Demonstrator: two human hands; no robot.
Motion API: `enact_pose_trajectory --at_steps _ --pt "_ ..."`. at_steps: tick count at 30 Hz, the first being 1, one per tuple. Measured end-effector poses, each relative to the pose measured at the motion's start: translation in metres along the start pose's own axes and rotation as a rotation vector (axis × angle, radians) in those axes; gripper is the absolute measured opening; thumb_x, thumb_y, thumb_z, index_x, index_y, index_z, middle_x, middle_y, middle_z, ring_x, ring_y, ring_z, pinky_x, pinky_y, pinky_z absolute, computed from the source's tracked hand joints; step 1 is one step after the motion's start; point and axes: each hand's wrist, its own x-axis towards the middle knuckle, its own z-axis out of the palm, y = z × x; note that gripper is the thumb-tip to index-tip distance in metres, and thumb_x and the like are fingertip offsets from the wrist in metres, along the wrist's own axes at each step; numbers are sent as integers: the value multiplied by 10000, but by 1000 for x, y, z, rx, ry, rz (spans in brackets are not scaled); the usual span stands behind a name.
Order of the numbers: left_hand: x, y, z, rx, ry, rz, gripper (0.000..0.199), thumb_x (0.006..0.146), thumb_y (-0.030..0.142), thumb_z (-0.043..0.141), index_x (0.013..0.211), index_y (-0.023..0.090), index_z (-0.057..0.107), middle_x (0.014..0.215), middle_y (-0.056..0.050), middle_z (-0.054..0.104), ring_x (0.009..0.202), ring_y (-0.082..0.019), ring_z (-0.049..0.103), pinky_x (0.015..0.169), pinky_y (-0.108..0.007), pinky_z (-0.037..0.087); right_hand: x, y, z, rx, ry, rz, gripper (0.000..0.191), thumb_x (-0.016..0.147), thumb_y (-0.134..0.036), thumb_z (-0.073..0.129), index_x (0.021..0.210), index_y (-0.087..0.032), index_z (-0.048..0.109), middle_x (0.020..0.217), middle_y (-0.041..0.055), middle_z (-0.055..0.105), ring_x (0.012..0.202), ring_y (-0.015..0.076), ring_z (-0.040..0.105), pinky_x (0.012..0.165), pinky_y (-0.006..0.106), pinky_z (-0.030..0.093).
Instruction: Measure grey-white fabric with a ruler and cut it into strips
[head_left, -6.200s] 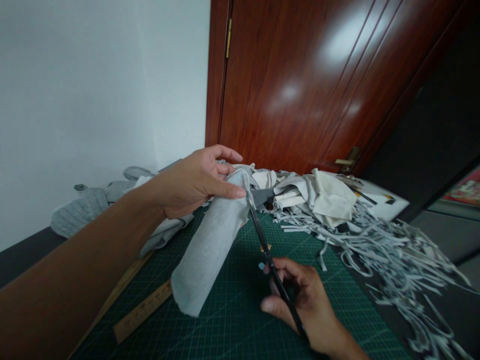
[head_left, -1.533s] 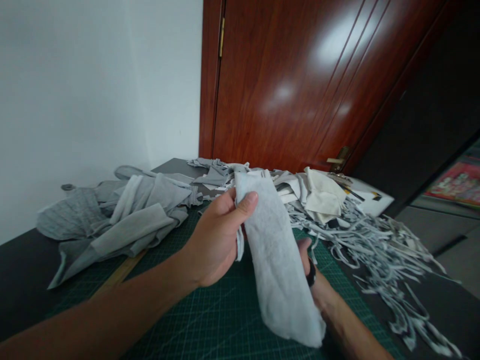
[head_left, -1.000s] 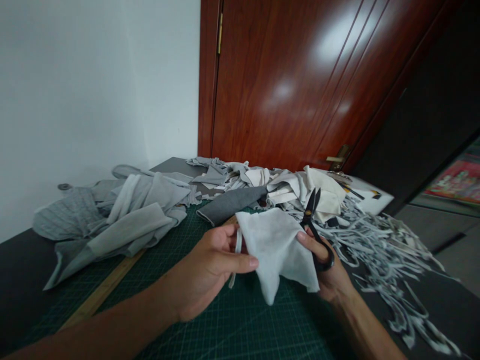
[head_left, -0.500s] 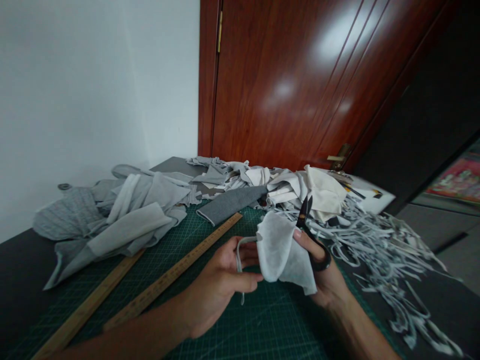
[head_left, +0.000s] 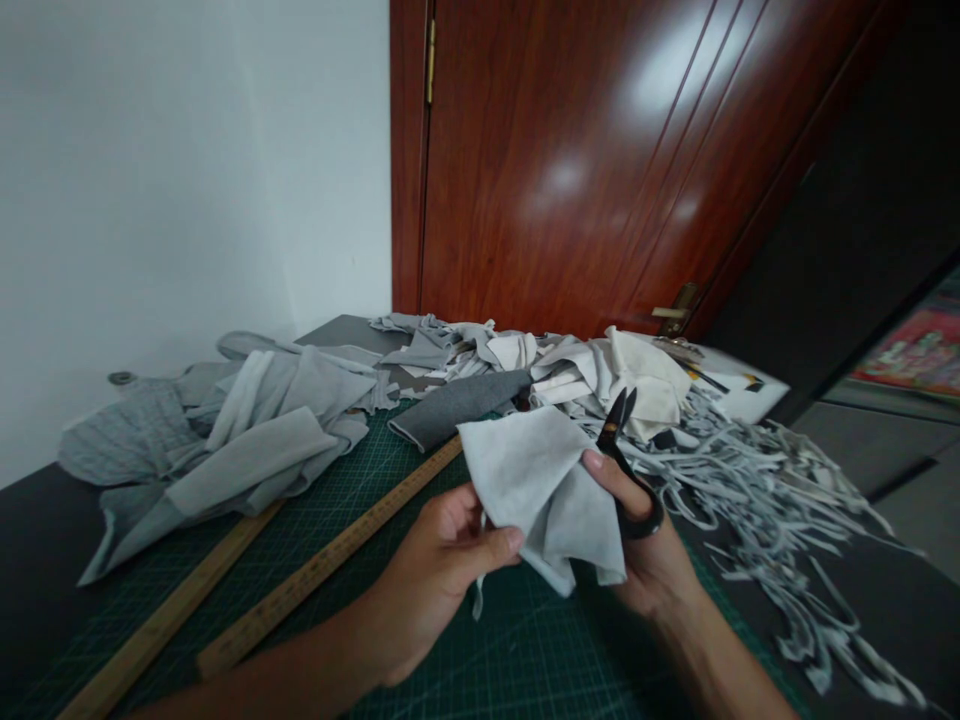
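A light grey piece of fabric [head_left: 525, 470] is held up between my two hands above the green cutting mat [head_left: 517, 640]. My left hand [head_left: 450, 550] pinches its lower left side, the thumb in front and the other fingers behind. A thin strip end dangles beneath that grip. On the right side, my right hand [head_left: 637, 520] presses the cloth with its thumb. That same hand also carries black-handled scissors [head_left: 616, 430], their blades pointing up and away, a finger near the handle loop. Part of the right hand is behind the fabric.
Two wooden rulers [head_left: 337, 560] lie on the mat at left. Grey cloth [head_left: 285, 430] is heaped beyond them. A dark grey folded piece [head_left: 457, 405] and more scraps [head_left: 480, 345] lie at the back. Tangled strips [head_left: 765, 510] cover the right side, near a brown door [head_left: 555, 200].
The fabric has been turned and spread out, with its upper edge now reaching further left. My left thumb now lies over its front. The scissors remain in my right hand.
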Motion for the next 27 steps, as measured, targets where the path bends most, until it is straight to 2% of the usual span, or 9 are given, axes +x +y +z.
enact_pose_trajectory --at_steps 5,9,14,18,23,27 --pt "-2 6 -8 9 -73 -60 380 749 269 951 1096 184 821 1071 -74 822 975 -241 728 972 -359 517 2 -5 -4 0 63 -66 434 605 -349 1074 907 -135 847 830 45 835 656 185 737 600 251 637" --pt "-4 8 -17 25 -54 -123 404 711 292 948 1067 163 810 998 -67 799 959 -240 700 904 -344 504 3 -10 -2 9 97 -83 411 533 -282 1099 804 -137 825 692 -2 764 563 133 666 502 202 568" --pt "-7 19 -23 9 -9 -174 480 662 295 966 1089 177 781 997 -54 774 942 -244 687 827 -339 510 6 -12 -2 -76 120 -109 447 485 -294 1112 753 -139 788 657 -4 728 551 133 635 465 198 503" --pt "-7 26 -24 -17 -67 -146 466 654 227 968 1080 174 788 1031 -62 787 950 -234 703 891 -336 512 11 -10 -11 -169 153 -148 501 466 -330 1117 754 -147 750 646 -13 704 564 143 627 494 215 491" --pt "-7 24 -27 4 -146 -178 460 691 179 923 1133 177 794 1037 -74 796 922 -231 709 865 -332 513 17 -7 -22 -293 149 -199 523 494 -328 1112 831 -159 750 672 -27 703 593 149 614 524 223 479" --pt "-7 19 -28 26 -90 -167 325 760 272 903 1052 169 805 1035 -79 793 968 -242 694 893 -341 512 19 -5 -26 -424 139 -240 535 506 -343 1104 859 -178 737 705 -30 723 625 165 618 538 240 474"
